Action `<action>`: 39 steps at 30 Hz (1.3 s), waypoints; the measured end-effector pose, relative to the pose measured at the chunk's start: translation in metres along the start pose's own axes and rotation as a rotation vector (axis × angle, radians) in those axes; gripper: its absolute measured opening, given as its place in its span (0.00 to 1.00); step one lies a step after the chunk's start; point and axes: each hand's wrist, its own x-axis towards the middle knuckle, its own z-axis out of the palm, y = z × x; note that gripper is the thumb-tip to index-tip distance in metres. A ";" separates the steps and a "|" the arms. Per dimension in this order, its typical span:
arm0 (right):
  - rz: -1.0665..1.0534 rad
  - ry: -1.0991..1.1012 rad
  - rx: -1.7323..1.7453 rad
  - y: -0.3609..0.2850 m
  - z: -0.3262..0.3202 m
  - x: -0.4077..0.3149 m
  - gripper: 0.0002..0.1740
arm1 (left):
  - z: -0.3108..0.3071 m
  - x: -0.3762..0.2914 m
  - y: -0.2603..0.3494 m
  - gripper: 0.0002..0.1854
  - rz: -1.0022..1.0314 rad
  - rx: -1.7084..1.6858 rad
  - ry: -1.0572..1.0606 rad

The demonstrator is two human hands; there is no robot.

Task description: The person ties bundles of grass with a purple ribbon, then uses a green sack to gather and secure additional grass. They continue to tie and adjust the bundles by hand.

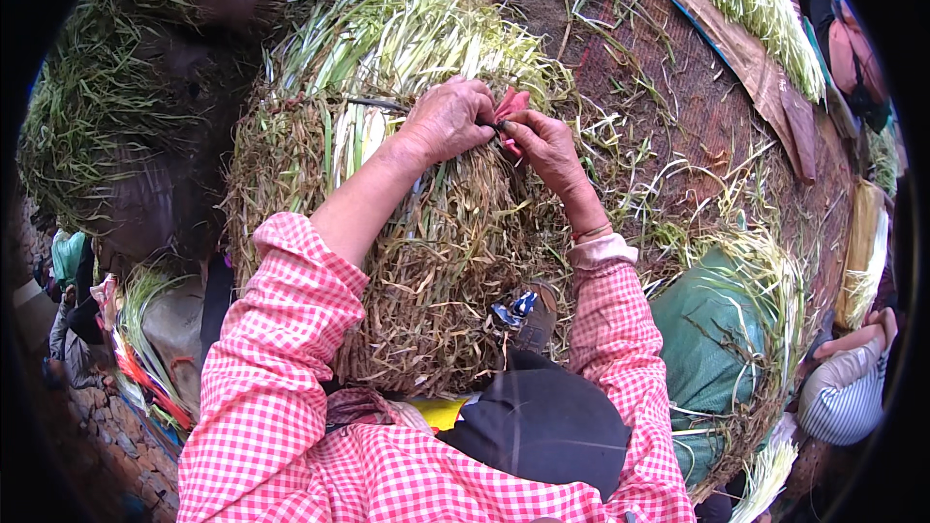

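A large bundle of pale green and dried brown leafy stalks (407, 232) fills the space before me. Around its upper part runs a dark flat strap (378, 104). At the right end of that line, my left hand (452, 120) has its fingers curled at a dark strip by a red piece of cloth (511, 106). Facing it, my right hand (543, 145) pinches the dark end of the strip between thumb and forefinger. The fingertips of both hands nearly meet, and they hide how the strip is joined. A shoe (538, 319) touches the bundle's lower right.
Another dark, leafy heap (109, 109) rises at the left. A green woven sack (708, 327) with pale stalks sits at my right. Loose stalks litter the reddish mat (697, 109). Pale stalks (763, 22) lie at the upper right, and other people (846, 385) are at the edges.
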 end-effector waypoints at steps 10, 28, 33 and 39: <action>-0.123 0.063 -0.466 -0.014 0.009 -0.006 0.14 | 0.002 -0.005 0.020 0.07 0.158 0.341 0.196; -0.183 0.095 -0.454 -0.005 0.030 -0.010 0.24 | 0.027 -0.004 0.028 0.04 0.022 0.758 0.417; -0.348 0.010 -0.694 -0.001 0.020 0.001 0.13 | 0.039 -0.017 0.027 0.09 -0.004 0.588 0.426; -0.360 0.173 -1.231 -0.005 0.023 0.000 0.11 | -0.012 -0.090 0.067 0.16 -0.059 0.129 0.436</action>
